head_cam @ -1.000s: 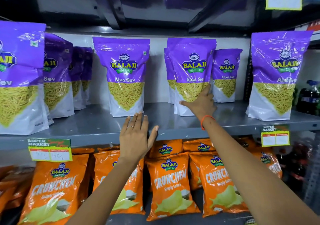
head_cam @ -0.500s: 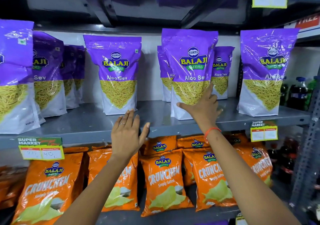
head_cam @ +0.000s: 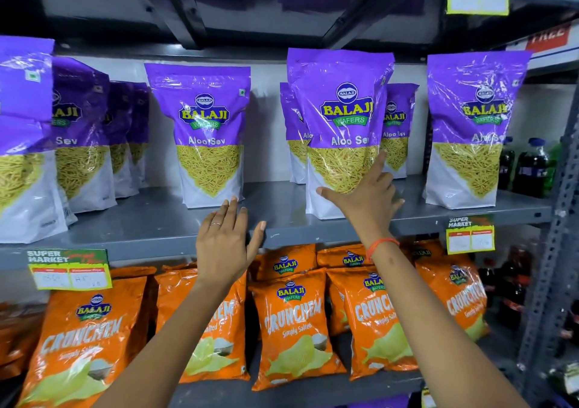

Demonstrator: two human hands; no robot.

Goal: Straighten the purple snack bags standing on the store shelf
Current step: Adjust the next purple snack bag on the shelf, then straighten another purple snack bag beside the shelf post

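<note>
Purple Aloo Sev snack bags stand along the grey shelf (head_cam: 150, 219). My right hand (head_cam: 363, 202) grips the lower right of the front middle-right bag (head_cam: 341, 119), thumb across its front and fingers round its right side. That bag stands near the shelf's front edge, leaning slightly left, with two more purple bags (head_cam: 397, 125) behind it. My left hand (head_cam: 224, 241) hovers open at the shelf edge, just below an upright purple bag (head_cam: 208, 131), touching nothing. Further purple bags stand at the right (head_cam: 473, 125) and in a row at the left (head_cam: 81, 138).
Orange Crunchem bags (head_cam: 291, 323) fill the shelf below. Price tags hang on the shelf edge at left (head_cam: 70, 269) and right (head_cam: 470, 235). Dark drink bottles (head_cam: 529, 169) stand beyond the right post (head_cam: 560, 235). Another shelf lies close overhead.
The bag under my right hand has come forward toward the shelf's front edge. My left hand has stayed at the shelf edge. The view has drifted slightly right.
</note>
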